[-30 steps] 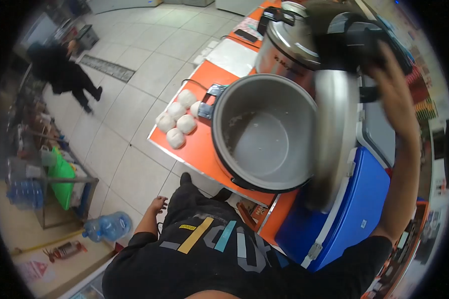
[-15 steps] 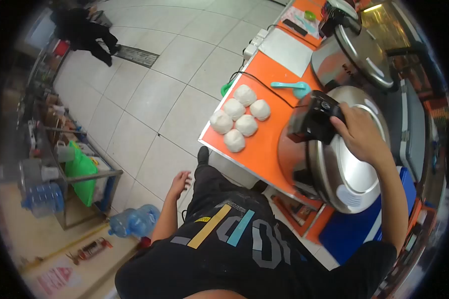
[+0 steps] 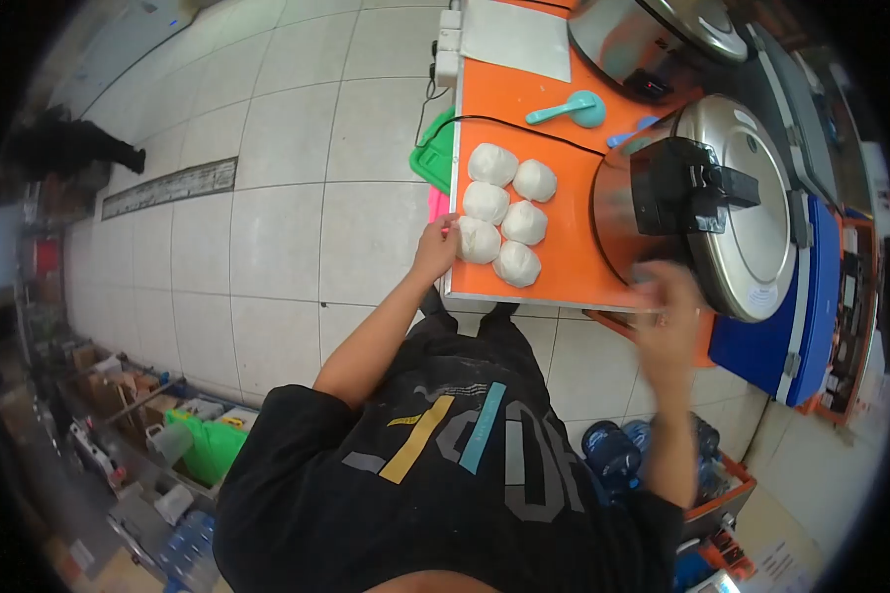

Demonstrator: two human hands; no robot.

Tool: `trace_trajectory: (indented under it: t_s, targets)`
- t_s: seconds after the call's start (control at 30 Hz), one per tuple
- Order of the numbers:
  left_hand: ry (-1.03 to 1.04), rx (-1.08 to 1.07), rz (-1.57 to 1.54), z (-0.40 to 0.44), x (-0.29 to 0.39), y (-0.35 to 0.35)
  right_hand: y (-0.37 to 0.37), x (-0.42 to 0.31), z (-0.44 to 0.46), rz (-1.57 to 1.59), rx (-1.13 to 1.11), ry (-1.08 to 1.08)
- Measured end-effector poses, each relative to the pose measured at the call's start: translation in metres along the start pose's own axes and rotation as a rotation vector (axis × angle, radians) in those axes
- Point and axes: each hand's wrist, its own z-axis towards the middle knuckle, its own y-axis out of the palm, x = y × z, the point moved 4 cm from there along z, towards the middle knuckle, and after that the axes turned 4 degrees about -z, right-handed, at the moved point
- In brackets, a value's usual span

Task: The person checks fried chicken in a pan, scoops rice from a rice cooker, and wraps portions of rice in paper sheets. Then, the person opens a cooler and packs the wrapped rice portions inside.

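My left hand [image 3: 438,245] is at the table's left edge, its partly bent fingers beside the nearest-left white ball [image 3: 479,240]. It does not enclose the ball; whether the fingertips touch it I cannot tell. Several white balls, smooth and slightly lumpy like dough or wrapped rice, sit in two close rows, including one at the far end [image 3: 492,164] and one nearest me [image 3: 517,264]. My right hand [image 3: 670,306] is smeared by motion near the table's front edge, just below the large metal cooker [image 3: 623,188]. The cooker's lid [image 3: 737,237] is down, with a black latch [image 3: 677,188].
On the orange tabletop [image 3: 583,282] lie a turquoise scoop [image 3: 583,109], a black cord [image 3: 534,128] and a white sheet [image 3: 514,38]. Behind stands a second cooker [image 3: 618,49]. A blue cooler box [image 3: 811,296] is at right, water bottles [image 3: 611,455] below. A person [image 3: 69,148] is far left.
My right hand has left the cooker's black latch and come down toward the table's front edge. My left hand has risen from beside my leg to the white balls. The view has turned.
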Motion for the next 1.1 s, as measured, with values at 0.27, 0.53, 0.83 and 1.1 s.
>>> trace_trajectory:
  t_s: [0.27,0.53,0.83,1.1]
  targets:
    - [-0.233,0.035,0.209,0.004,0.016,-0.001,0.288,0.139,-0.03,0.397,-0.091,0.756]
    - [-0.42,-0.234,-0.1,0.0,0.024,0.017,0.282,0.122,-0.022,0.707,-0.148,0.841]
    - [-0.4,-0.154,-0.217,-0.025,0.006,0.04,0.28,0.13,-0.022,0.985,-0.207,0.869]
    - [-0.555,-0.247,-0.486,-0.056,0.069,0.039,0.252,0.134,-0.015,1.355,-0.456,0.702]
